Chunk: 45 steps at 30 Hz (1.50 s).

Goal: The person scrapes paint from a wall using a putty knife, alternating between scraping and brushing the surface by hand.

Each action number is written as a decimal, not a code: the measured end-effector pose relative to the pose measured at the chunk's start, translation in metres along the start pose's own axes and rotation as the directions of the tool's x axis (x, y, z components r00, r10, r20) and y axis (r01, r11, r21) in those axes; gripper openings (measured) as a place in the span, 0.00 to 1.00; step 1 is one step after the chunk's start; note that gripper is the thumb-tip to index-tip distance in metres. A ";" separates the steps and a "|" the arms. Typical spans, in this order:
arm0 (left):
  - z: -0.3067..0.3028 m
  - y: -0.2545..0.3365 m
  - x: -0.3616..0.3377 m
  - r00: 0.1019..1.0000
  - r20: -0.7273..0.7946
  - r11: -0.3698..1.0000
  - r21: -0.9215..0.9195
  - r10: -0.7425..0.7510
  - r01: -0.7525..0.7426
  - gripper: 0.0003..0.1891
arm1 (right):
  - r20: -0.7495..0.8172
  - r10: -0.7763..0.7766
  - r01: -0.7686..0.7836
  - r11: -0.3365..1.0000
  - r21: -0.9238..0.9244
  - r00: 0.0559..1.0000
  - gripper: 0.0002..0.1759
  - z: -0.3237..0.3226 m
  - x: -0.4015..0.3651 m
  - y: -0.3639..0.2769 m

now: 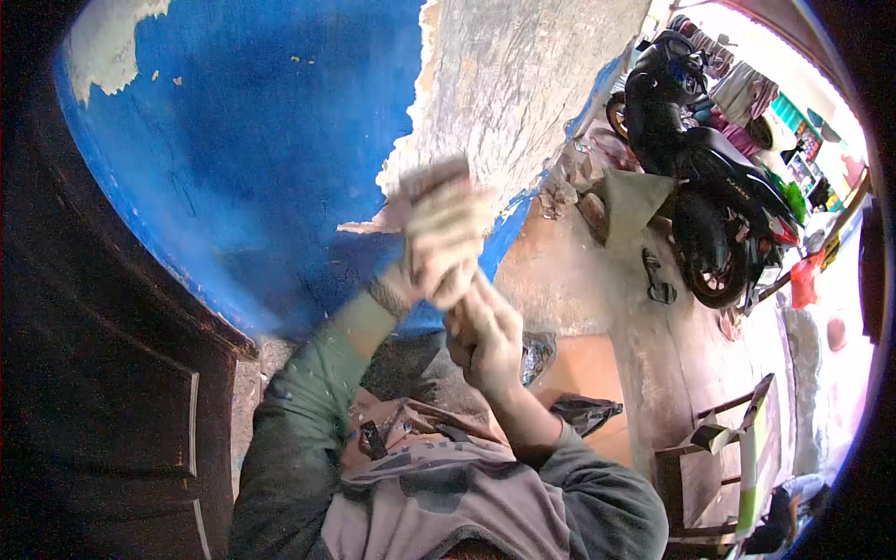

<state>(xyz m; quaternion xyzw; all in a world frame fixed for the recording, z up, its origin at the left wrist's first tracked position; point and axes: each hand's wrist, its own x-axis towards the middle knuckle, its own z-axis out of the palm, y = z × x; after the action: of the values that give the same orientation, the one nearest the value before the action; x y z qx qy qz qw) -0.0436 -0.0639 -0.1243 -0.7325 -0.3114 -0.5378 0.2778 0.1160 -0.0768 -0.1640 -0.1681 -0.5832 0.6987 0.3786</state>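
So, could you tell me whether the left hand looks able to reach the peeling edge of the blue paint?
Probably yes: the left hand is up right beside the peeling paint edge, with nothing visible between them. The right hand sits just below. Blur hides whether the left hand actually touches the wall.

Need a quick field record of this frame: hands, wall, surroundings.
left hand: raised at the wall, motion-blurred, grip unclear
right hand: just below the left, fingers curled
wall: blue paint, peeled to bare plaster on its right
door: dark, left of the wall
motorcycle: parked, far right
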 end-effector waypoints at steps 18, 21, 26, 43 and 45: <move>-0.024 -0.001 0.018 0.994 0.100 0.993 0.110 0.036 -0.047 0.15 | 0.043 -0.130 0.131 0.991 -0.031 0.991 0.25 0.026 0.008 -0.018; -0.017 0.001 -0.008 0.978 0.209 0.990 0.133 0.010 -0.038 0.15 | 0.018 -0.253 0.250 0.939 -0.234 0.967 0.24 -0.003 0.001 0.040; -0.044 -0.026 0.059 0.981 0.112 0.966 0.186 0.161 -0.180 0.15 | -0.009 -0.113 0.113 0.993 -0.035 0.994 0.23 0.038 0.024 -0.035; -0.025 -0.016 0.048 0.991 0.105 0.986 0.136 0.084 -0.098 0.13 | 0.039 -0.075 0.075 0.997 0.003 0.996 0.25 0.025 0.016 -0.047; -0.016 -0.003 0.016 0.991 0.134 0.992 0.128 -0.007 -0.010 0.12 | 0.035 -0.072 0.074 0.995 -0.060 0.997 0.24 0.016 0.003 -0.016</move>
<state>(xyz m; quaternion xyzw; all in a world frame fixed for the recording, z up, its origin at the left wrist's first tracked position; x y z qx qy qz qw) -0.0524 -0.0717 -0.1046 -0.7479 -0.3627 -0.4659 0.3033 0.1085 -0.0848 -0.1442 -0.1465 -0.6163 0.6689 0.3889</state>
